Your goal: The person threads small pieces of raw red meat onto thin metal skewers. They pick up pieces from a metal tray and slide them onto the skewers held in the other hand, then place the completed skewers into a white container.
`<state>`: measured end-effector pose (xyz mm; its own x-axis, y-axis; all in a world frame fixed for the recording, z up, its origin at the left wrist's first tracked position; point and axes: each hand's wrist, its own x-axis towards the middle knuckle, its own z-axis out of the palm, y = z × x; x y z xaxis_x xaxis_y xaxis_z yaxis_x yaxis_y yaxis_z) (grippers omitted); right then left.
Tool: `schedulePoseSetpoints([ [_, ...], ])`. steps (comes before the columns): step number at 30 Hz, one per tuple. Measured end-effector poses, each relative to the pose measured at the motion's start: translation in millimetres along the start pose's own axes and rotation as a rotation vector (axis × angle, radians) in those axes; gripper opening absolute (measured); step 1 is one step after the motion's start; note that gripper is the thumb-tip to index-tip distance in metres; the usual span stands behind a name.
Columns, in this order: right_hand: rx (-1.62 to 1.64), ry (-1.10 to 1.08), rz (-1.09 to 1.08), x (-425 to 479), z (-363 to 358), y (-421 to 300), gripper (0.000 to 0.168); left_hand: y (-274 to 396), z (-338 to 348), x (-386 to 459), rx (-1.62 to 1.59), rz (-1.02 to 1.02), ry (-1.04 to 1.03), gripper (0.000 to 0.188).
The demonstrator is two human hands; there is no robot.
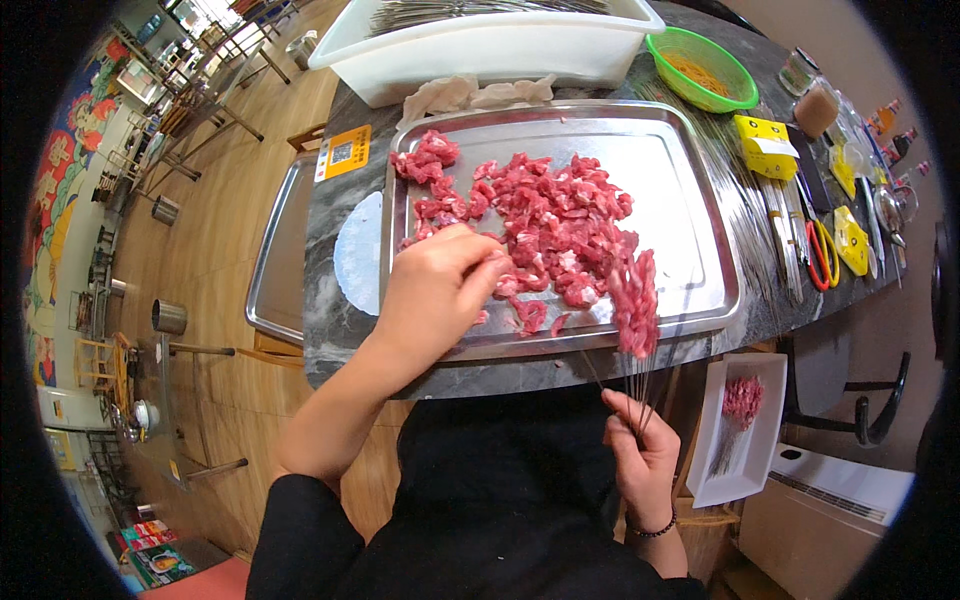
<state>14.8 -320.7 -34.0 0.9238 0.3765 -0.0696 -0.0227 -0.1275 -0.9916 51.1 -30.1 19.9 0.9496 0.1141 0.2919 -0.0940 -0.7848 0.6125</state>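
Observation:
Pieces of raw red meat (559, 217) lie heaped on a shallow metal tray (675, 217) on the dark marbled table. My left hand (442, 281) is over the heap's left part, thumb and forefinger pinched together; whether a piece is between them cannot be told. In my right hand (645, 450), just off the table's front edge, is a bunch of thin metal skewers (640, 382). Their far ends carry threaded meat (636, 307) above the tray's front right corner. One skewer points apart from the bunch, towards the left.
A white bin (480, 56) of skewers stands behind the tray. On the right are a green basket (739, 97), loose skewers (739, 202), scissors (821, 255) and yellow packets (765, 146). Lower right, a white container (701, 465) holds skewered meat. A metal tray (281, 247) is at left.

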Motion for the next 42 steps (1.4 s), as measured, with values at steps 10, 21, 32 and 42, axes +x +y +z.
schedulePoseSetpoints([
  [10,-0.126,-0.077,-0.069,6.9,26.8,-18.3,0.029,13.0,4.6,-34.1,-1.325,-0.408,0.235,0.028],
  [21,0.048,-0.089,0.053,4.3,27.6,-7.3,0.032,34.7,17.6,-42.7,-1.217,-0.355,0.352,0.031],
  [32,0.208,0.1,0.107,9.0,18.2,3.1,0.03,35.9,11.4,-5.2,0.012,0.15,-0.182,0.027],
  [42,0.072,0.056,0.097,-0.3,0.7,4.1,0.028,4.6,12.4,11.2,0.18,0.146,-0.081,0.007],
])
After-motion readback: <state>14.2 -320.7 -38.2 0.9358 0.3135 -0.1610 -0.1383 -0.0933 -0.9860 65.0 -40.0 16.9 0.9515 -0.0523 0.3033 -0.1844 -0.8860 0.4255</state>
